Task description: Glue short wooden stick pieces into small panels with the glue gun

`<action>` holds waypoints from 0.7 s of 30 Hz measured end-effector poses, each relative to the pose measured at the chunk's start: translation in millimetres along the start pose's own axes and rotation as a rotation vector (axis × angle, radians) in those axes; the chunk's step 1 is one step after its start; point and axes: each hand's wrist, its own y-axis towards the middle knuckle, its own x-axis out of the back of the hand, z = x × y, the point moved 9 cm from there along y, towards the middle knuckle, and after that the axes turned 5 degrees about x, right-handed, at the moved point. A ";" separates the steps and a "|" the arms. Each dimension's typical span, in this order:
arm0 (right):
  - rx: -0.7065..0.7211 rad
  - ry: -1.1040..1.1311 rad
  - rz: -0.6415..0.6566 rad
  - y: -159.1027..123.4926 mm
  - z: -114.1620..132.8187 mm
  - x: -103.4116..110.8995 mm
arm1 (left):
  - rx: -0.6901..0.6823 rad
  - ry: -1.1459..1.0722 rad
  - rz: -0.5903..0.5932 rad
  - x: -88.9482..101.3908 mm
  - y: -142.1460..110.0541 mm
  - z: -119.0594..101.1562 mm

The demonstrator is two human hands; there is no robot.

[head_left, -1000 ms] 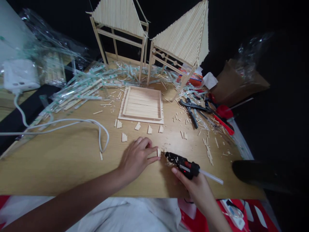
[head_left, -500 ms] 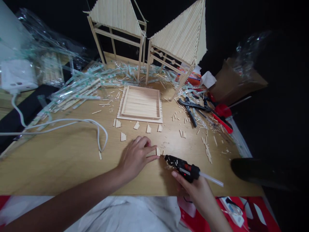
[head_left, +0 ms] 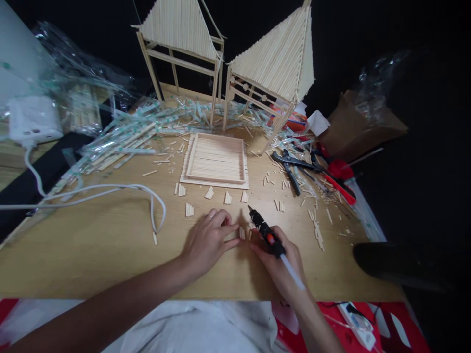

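Observation:
My left hand rests on the wooden table, its fingers pinched against a small bundle of glued sticks. My right hand grips a black glue gun with a clear glue stick jutting out behind. The gun's nozzle points up and away, just right of the bundle. Several similar short stick bundles lie in a row in front of a flat square stick panel.
Two stick-built roofed frames stand at the back among plastic wrappers. Black pliers and red-handled tools lie right. A white cable loops at left from a white adapter. A brown box sits far right.
My right hand has swung the glue gun from lying sideways near the table edge to pointing forward, closer to the stick bundle. The left hand has stayed in place.

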 end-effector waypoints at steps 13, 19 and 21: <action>0.063 0.034 0.062 13.5 -0.6 -8.6 | -0.015 0.000 -0.006 0.8 -0.1 -2.3; 0.075 0.009 0.081 19.6 0.8 -8.5 | -0.015 0.005 0.005 1.2 0.4 -2.8; 0.087 -0.002 0.089 21.3 2.4 -8.2 | -0.014 0.009 0.003 2.0 0.7 -2.6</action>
